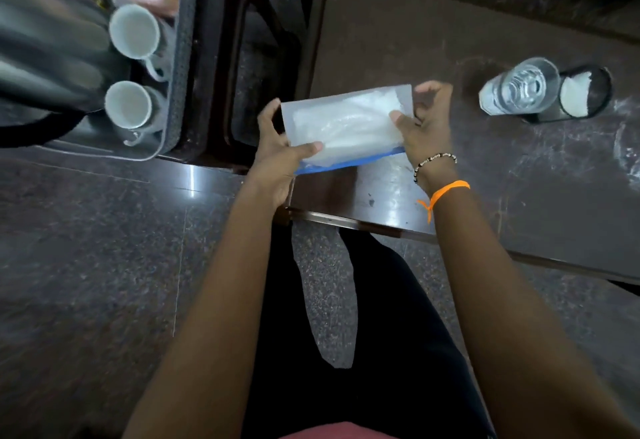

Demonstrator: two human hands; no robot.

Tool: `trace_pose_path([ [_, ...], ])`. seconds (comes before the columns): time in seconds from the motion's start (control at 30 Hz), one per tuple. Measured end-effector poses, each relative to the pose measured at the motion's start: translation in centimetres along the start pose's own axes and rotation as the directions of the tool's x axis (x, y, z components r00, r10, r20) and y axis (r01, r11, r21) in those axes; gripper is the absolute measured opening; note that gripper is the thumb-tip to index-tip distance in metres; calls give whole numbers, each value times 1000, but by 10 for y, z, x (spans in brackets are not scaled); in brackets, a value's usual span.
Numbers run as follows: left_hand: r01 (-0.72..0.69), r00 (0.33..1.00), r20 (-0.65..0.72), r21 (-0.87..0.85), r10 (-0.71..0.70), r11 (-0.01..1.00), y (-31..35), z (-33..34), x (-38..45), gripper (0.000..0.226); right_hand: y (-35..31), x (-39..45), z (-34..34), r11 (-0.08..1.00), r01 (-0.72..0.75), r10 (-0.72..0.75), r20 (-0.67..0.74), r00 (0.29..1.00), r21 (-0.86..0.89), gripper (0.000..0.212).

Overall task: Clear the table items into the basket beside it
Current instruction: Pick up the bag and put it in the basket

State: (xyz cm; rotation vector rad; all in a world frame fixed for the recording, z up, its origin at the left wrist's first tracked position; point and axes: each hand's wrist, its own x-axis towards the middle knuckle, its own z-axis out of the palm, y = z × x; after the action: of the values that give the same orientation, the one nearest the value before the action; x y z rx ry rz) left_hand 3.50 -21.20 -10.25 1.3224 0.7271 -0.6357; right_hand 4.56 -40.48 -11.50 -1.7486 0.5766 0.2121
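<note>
Head view: both hands point(349, 137) hold unlabelled plastic pouch point(346, 123).

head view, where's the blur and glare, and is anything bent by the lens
Head view: the basket and the dark things in it at upper left are smeared by motion blur, while the plastic pouch and both hands stay fairly sharp; a bright glare spot sits on the polished floor; the wide lens bows the table edges.
</note>
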Motion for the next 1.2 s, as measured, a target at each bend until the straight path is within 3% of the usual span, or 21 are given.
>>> trace_pose_path([
  [0.13,-130,989,-66,30,132,991,31,-42,3,50,-27,3,28,986,-85,112,200,973,-142,30],
  [0.2,-154,984,-81,49,158,987,47,-65,5,38,-44,4,43,971,-209,235,288,928,-120,31],
  [0.27,-165,983,-80,24,166,986,60,-85,7,37,-66,3,56,963,-266,262,385,885,-45,21],
  [0.33,-205,978,-57,-132,199,970,77,-103,8,41,-86,9,75,965,-257,212,422,882,51,23],
  [0.43,-245,969,-69,-393,237,886,100,-120,9,54,-113,22,105,956,-178,100,314,944,233,31],
  [0.53,-296,951,-155,-216,266,931,113,-139,19,51,-139,37,149,925,-136,64,207,976,355,33],
  [0.63,-291,925,-255,4,283,957,116,-155,33,54,-154,56,203,934,-116,61,170,983,337,33],
  [0.73,-268,932,-216,131,291,954,115,-165,44,52,-166,73,261,953,-98,58,144,988,288,42],
  [0.9,-267,951,-91,232,295,935,118,-171,53,44,-186,94,337,985,-114,89,181,979,128,51],
  [0.97,-266,956,-68,221,287,938,120,-172,56,44,-187,100,354,992,8,16,188,982,-125,47],
  [1.0,-264,958,-56,218,282,940,121,-173,56,45,-187,104,359,952,94,-30,217,976,-291,47],
  [1.07,-260,961,-37,228,275,938,122,-175,57,45,-187,113,362,763,272,-102,305,947,-586,44],
  [1.13,-258,962,-22,233,270,938,122,-178,57,45,-193,118,362,576,362,-121,362,924,-733,41],
  [1.2,-256,963,-22,232,268,938,121,-181,59,45,-201,120,361,494,356,-94,359,929,-793,39],
])
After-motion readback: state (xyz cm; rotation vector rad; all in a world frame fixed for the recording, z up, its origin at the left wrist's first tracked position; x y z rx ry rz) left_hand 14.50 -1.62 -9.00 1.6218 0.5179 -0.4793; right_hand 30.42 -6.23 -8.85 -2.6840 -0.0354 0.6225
